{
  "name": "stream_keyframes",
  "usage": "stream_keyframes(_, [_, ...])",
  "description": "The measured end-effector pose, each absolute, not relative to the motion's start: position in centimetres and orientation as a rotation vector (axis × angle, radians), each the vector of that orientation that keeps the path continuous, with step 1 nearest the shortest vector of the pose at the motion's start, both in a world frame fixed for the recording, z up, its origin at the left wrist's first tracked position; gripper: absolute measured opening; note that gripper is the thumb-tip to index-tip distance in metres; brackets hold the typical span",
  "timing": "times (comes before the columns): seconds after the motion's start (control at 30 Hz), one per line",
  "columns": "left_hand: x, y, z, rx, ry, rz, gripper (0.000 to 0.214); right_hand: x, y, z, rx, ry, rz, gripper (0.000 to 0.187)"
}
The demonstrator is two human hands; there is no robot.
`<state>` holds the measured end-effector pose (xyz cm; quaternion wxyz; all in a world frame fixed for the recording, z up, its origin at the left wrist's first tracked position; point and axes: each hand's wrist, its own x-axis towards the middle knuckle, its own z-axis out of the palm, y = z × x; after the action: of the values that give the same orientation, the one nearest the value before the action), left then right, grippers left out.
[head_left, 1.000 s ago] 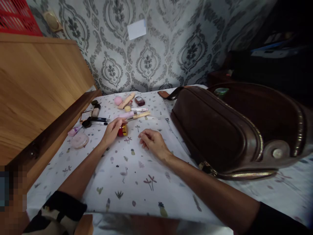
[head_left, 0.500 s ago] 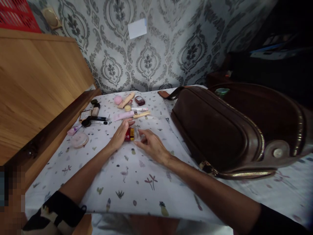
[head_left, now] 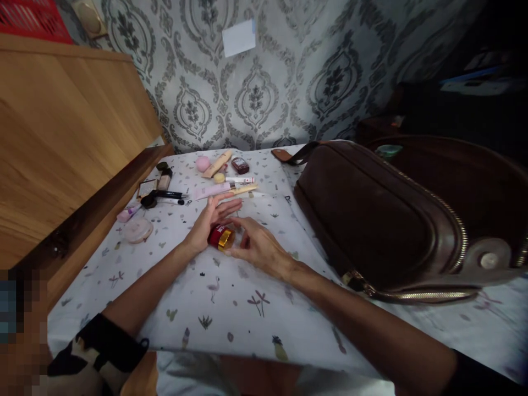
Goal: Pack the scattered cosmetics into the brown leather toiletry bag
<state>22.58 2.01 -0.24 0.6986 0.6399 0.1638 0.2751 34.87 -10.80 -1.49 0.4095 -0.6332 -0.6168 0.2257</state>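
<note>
A small red jar (head_left: 216, 235) with a gold lid lies tilted on its side between my hands, low over the patterned cloth. My left hand (head_left: 205, 223) has its fingers stretched out, with the jar's base against its palm. From the other side, my right hand (head_left: 264, 247) curls thumb and index finger around the gold lid end. Its other fingers are bent and partly hidden. Just beyond my left fingertips lie a lilac tube (head_left: 212, 190) and a yellow stick (head_left: 246, 189).
A large brown leather bag (head_left: 367, 214) stands unzipped on the right. Makeup items, among them a pink compact (head_left: 138, 230), a black brush (head_left: 149, 199) and a dark red bottle (head_left: 240, 165), lie at the left and back. A wooden panel (head_left: 74, 104) borders the left; patterned wallpaper is behind.
The jar has turned so its gold lid points more toward me. My right fingers have closed in on the lid, and the left fingers have spread. The view has shifted slightly.
</note>
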Motion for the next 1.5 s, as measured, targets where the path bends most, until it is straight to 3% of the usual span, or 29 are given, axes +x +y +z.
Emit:
stream_keyframes(0.13, [22.6, 1.3, -0.1, 1.512, 0.398, 0.634, 0.068, 33.5, -11.4, -1.1, -1.657, -1.677, 0.439, 0.076])
stream_keyframes(0.27, [23.0, 1.0, -0.4, 1.5, 0.449, 0.688, 0.065, 32.9, -11.4, -0.9, -1.774, -1.611, 0.423, 0.058])
stream_keyframes(0.5, [22.8, 0.3, -0.7, 1.868, 0.407, 0.76, 0.058, 35.0, -10.6, -1.3, -1.492, -1.154, 0.724, 0.032])
stream_keyframes(0.63, [22.4, -0.2, -0.7, 2.222, 0.45, 0.85, 0.052, 35.3, -10.4, -1.4, -1.249, -0.878, 1.026, 0.035])
stream_keyframes(0.73, [22.4, -0.2, -0.6, 2.308, 0.465, 0.877, 0.045, 35.0, -10.4, -1.6, -1.18, -0.857, 1.07, 0.04])
stream_keyframes(0.93, [22.4, -0.4, -0.1, 2.269, 0.475, 0.892, 0.042, 34.8, -10.3, -2.3, -1.175, -0.97, 0.979, 0.051])
stream_keyframes(1.3, [22.4, -0.5, -0.2, 2.244, 0.493, 0.907, 0.043, 34.7, -10.4, -2.2, -1.187, -1.019, 0.929, 0.041])
stream_keyframes(1.5, [22.5, 0.3, -0.8, 2.126, 0.492, 0.872, 0.048, 34.5, -11.2, -1.7, -1.365, -1.287, 0.505, 0.04])
